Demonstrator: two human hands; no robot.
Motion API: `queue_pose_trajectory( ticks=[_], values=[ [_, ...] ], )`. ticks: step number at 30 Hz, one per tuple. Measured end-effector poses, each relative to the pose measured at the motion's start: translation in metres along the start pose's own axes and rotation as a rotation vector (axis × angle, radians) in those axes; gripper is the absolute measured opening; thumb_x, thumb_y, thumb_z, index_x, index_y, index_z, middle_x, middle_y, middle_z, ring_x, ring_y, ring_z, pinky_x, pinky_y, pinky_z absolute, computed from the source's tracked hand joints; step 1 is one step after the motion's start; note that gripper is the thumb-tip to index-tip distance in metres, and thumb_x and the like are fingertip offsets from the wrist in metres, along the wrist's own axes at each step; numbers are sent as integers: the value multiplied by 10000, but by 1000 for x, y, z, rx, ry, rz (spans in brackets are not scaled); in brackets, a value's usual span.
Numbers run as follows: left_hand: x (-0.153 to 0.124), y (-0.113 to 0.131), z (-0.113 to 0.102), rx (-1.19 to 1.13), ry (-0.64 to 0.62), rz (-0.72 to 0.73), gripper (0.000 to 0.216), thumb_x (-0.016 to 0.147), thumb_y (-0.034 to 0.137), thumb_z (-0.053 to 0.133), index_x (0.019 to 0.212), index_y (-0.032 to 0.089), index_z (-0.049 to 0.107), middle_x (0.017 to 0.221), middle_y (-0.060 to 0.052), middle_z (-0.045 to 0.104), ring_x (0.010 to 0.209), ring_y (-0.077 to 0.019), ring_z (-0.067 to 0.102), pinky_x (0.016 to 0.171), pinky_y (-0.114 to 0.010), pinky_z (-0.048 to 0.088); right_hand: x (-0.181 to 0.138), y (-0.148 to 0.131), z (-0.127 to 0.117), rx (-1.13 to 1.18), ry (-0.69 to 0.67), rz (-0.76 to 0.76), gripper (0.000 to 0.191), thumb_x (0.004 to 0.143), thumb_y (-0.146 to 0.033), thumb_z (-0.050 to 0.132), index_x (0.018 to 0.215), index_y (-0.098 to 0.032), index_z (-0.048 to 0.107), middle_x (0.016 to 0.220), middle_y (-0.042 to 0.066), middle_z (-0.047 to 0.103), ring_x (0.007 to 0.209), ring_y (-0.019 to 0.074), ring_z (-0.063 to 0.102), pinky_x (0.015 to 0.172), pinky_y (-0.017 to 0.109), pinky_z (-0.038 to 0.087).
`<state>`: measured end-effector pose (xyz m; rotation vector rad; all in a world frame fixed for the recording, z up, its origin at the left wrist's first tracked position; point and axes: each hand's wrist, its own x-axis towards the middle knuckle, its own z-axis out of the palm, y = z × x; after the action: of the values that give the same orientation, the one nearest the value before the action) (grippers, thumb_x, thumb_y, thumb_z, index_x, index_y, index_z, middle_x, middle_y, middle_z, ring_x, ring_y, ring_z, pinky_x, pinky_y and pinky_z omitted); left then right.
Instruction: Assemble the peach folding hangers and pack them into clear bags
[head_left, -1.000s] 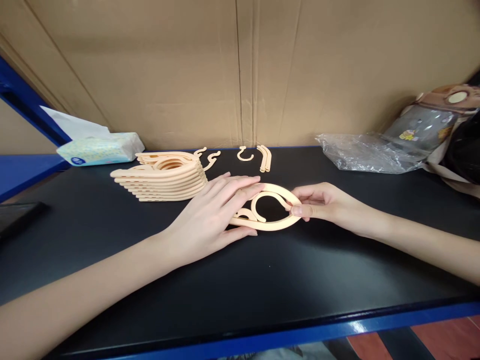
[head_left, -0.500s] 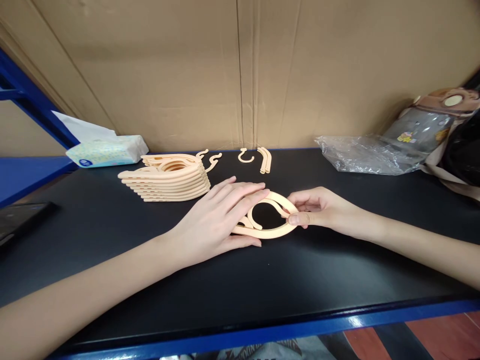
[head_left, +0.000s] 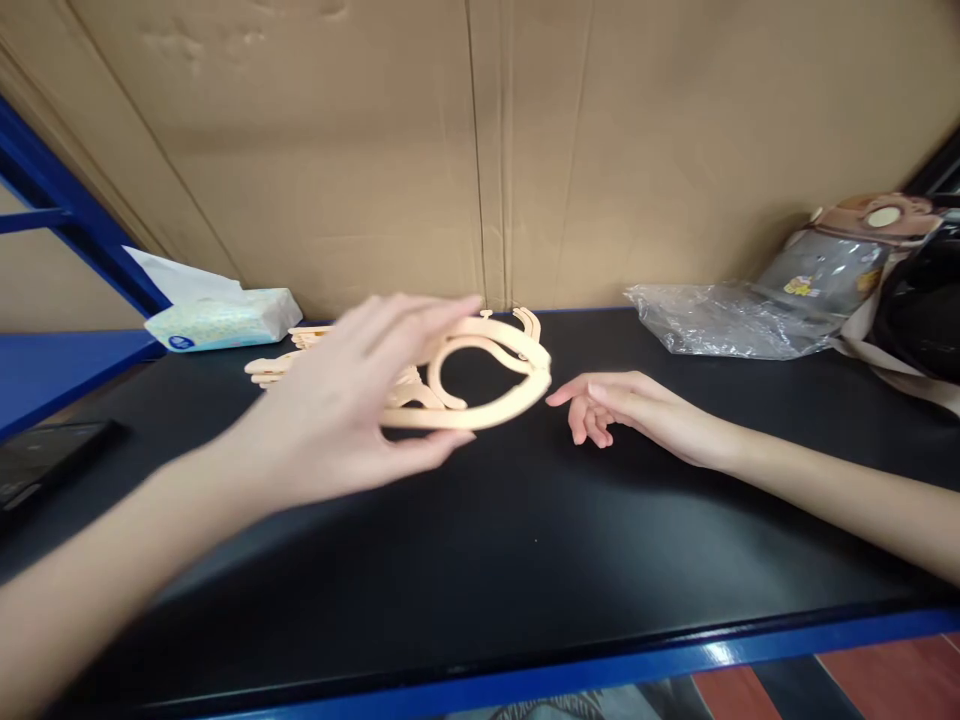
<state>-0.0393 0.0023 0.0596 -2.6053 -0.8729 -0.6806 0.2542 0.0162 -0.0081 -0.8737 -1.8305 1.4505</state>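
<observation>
My left hand (head_left: 345,400) grips a folded cream plastic clothes hanger (head_left: 499,408) from its left side, thumb below and fingers above. The hanger is held up off the table, its rounded end pointing right. Just right of that end, my right hand (head_left: 607,405) is empty, its index finger stretched out and the other fingers loosely curled. Behind my left hand, a stack of folded hangers (head_left: 264,370) is mostly hidden. Curved cream hanger arms (head_left: 529,322) lie at the back, partly covered by the held hanger.
On the black table (head_left: 525,560) a tissue pack (head_left: 232,320) stands at the back left, with a phone (head_left: 52,455) at the left edge. A clear plastic bag (head_left: 727,318) and a bottle (head_left: 821,265) are at the back right. A cardboard wall (head_left: 337,150) rises behind.
My left hand has lifted the folded hanger and moved it left, towards the stack. My right hand has let go of the hanger's rounded end and stays near its former place.
</observation>
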Motion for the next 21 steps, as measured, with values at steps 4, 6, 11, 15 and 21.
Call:
queue_pose_trajectory(
  ticks=[4, 6, 11, 15, 21],
  values=[
    [1, -41, -26, -134, -69, -255, 732, 766, 640, 582, 1352, 209, 497, 1211, 3, 604, 1068, -224, 581, 962, -379, 466, 0, 0, -1, -68, -68, -10, 338, 948, -426, 535, 1094, -146, 657, 780, 24, 652, 669, 114, 545, 620, 262, 422],
    [-3, -62, -32, -149, -121, -382, 767, 699, 693, 605, 1314, 239, 548, 1218, 23, 622, 1088, -255, 579, 978, -426, 445, 1, 0, -1, -92, -78, -2, 317, 947, -412, 542, 1095, -156, 658, 782, 19, 652, 673, 112, 540, 629, 261, 426],
    [-17, -98, -33, -188, -273, -589, 830, 666, 689, 654, 1371, 276, 506, 1349, -9, 583, 1201, -301, 533, 1025, -498, 399, 1, 0, 0, -121, -82, 17, 298, 944, -414, 551, 1084, -176, 663, 783, 10, 647, 688, 112, 540, 642, 261, 433],
    [-22, -107, -32, -190, -382, -634, 797, 697, 683, 637, 1396, 342, 462, 1363, 17, 572, 1205, -269, 540, 1035, -465, 403, -1, 0, 0, -125, -86, 27, 276, 940, -410, 565, 1065, -188, 672, 777, 0, 643, 693, 103, 541, 646, 250, 433],
    [-19, -107, -33, -179, -473, -712, 782, 683, 646, 623, 1395, 369, 457, 1342, 26, 588, 1161, -280, 567, 984, -433, 438, -1, 0, 0, -127, -102, 39, 257, 940, -397, 570, 1057, -192, 673, 770, -5, 644, 699, 99, 548, 657, 244, 440]
  ],
)
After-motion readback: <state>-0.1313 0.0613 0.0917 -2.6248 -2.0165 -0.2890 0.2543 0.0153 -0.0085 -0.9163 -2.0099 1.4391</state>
